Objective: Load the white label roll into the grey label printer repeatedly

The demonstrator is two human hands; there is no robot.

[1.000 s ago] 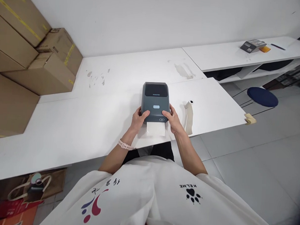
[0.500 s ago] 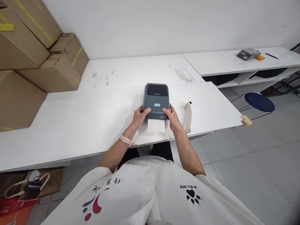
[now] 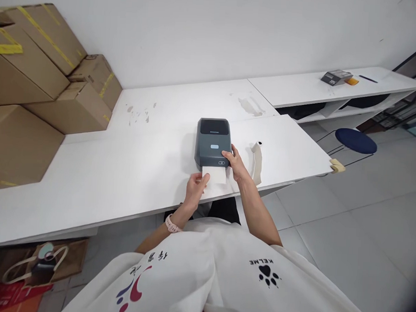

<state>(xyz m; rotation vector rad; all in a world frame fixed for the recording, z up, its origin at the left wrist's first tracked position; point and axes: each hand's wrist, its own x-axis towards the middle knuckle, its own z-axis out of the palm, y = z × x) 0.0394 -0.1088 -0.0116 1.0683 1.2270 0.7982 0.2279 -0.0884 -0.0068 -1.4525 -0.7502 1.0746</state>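
Observation:
A dark grey-blue label printer [image 3: 213,142] sits on the white table, with a white label [image 3: 216,175] sticking out of its front slot. My left hand [image 3: 195,187] pinches the label's left edge between thumb and fingers, just below the printer. At the printer's right front corner, my right hand [image 3: 235,162] grips the casing, its thumb on top and fingers along the side. To the right of that hand lies a small paper roll [image 3: 258,160] with a strip of backing uncurled towards the table's front edge.
Brown cardboard boxes [image 3: 25,143] are stacked at the left of the white table [image 3: 131,166]. A small grey box [image 3: 335,77] rests on the far right counter. On the floor are a blue stool [image 3: 355,141] and a bag [image 3: 41,268]. Foam [image 3: 337,165] covers a table corner.
My left hand has let go of the printer's left front corner and moved down to the label, closing on its left edge. My right hand stays on the printer.

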